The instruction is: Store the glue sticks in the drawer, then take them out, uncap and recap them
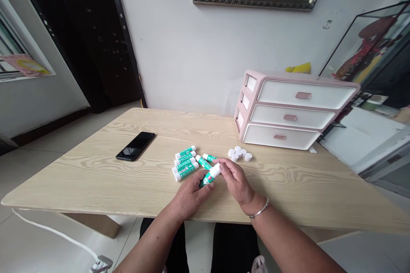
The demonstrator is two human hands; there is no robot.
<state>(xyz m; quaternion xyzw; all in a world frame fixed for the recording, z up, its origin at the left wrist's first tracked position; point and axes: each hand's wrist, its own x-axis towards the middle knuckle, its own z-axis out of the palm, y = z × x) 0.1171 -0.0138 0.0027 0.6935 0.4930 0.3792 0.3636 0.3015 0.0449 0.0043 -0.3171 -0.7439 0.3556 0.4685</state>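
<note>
A green-and-white glue stick [207, 178] is tilted up to the right between my two hands near the table's front. My left hand [191, 194] is closed round its green body. The fingers of my right hand [236, 182] pinch the white cap [216, 169] at its upper end. Just beyond, two more glue sticks lie on the table, one of them [203, 162] partly covered by my hands. Several others form a row of glue sticks [186, 171] to the left. Behind my right hand is a cluster of loose white caps [238, 153].
A black phone [136, 146] lies on the left of the wooden table [153, 192]. At the back right stands a pink-and-white drawer unit [290, 113], its drawers closed, against the wall. A white cable [57, 232] hangs below the table's left front edge.
</note>
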